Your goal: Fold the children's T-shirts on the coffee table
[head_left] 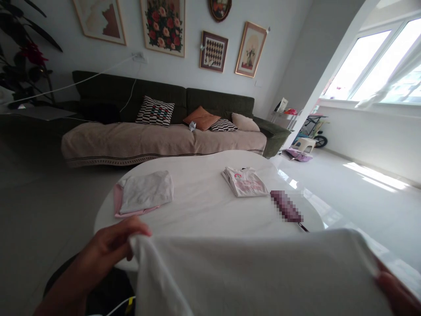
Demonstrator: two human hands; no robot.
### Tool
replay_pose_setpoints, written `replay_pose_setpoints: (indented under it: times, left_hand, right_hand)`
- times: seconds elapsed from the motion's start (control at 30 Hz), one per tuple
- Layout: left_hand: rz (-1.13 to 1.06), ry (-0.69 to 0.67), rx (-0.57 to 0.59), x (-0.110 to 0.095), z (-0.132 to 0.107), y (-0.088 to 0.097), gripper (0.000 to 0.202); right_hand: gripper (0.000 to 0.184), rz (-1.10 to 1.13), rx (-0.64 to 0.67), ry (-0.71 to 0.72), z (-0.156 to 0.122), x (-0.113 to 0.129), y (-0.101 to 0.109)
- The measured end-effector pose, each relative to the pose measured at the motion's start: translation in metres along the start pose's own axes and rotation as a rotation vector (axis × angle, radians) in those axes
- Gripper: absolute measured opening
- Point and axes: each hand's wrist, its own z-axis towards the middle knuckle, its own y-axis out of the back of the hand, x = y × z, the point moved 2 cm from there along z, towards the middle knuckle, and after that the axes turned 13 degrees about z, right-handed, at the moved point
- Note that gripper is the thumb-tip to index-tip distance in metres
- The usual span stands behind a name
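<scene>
The person's left hand (113, 241), at eight o'clock in the view, pinches the upper corner of a white cloth (250, 272); the right hand (393, 287), at four o'clock, grips its opposite side, with fingers partly hidden. The cloth is spread between them at six o'clock. On the white table (197, 193), taking twelve toward the sofa (158, 140), a folded grey garment (146, 191) lies over a pink one (117, 202) at ten, folded clothes (248, 183) at one, and a blurred purple item (286, 206) at three.
</scene>
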Motion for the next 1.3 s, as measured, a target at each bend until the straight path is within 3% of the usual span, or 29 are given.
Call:
replay_pose_setpoints:
  times: [0.07,0.13,0.23,0.3,0.37,0.43,0.57,0.63,0.7,0.77,0.87,0.97,1.13,1.3]
  left_hand:
    - [0.0,0.151,-0.009,0.01,0.034,-0.01,0.023]
    - [-0.05,0.167,-0.202,0.011,0.072,-0.014,0.026]
    - [-0.12,-0.034,-0.558,-0.005,0.121,-0.011,0.022]
    - [-0.191,-0.2,-0.701,-0.016,0.137,-0.006,0.017]
    - [-0.266,-0.289,-0.718,-0.016,0.142,-0.005,0.015]
    - [-0.309,-0.22,-0.677,0.001,0.137,-0.015,0.017]
    - [-0.334,0.268,-0.622,0.077,0.111,-0.061,0.039]
    - [-0.26,0.521,-0.475,0.115,0.095,-0.088,0.037]
    - [-0.137,0.631,-0.37,0.139,0.078,-0.107,0.035]
    - [0.054,0.619,-0.291,0.146,0.064,-0.117,0.044]
    - [0.445,0.492,-0.143,0.136,0.051,-0.125,0.062]
    - [0.617,0.383,-0.081,0.127,0.046,-0.127,0.06]
    - [0.342,0.409,-0.147,0.144,0.037,-0.114,0.04]
    - [0.076,0.472,-0.193,0.163,0.026,-0.106,0.035]
  right_hand:
    - [0.054,0.038,-0.02,-0.012,0.027,0.002,-0.038]
    - [0.059,0.111,0.068,-0.035,0.058,0.007,-0.081]
    - [0.049,0.24,0.167,0.131,0.097,0.025,-0.127]
    - [0.045,0.32,0.155,0.27,0.112,0.035,-0.137]
    - [0.044,0.354,0.117,0.327,0.122,0.032,-0.136]
    - [0.045,0.323,0.071,0.281,0.13,0.009,-0.128]
    - [0.054,0.047,-0.015,0.108,0.149,-0.075,-0.103]
    - [0.055,-0.253,-0.044,0.081,0.155,-0.117,-0.087]
    - [0.052,-0.477,-0.044,0.077,0.157,-0.147,-0.072]
    - [0.049,-0.556,-0.03,0.077,0.153,-0.165,-0.06]
    - [0.049,-0.66,-0.021,0.123,0.146,-0.174,-0.053]
    - [0.047,-0.831,-0.014,0.218,0.144,-0.176,-0.054]
    - [0.042,-0.874,-0.036,0.267,0.148,-0.18,-0.056]
    - [0.036,-0.88,-0.014,0.273,0.149,-0.18,-0.054]
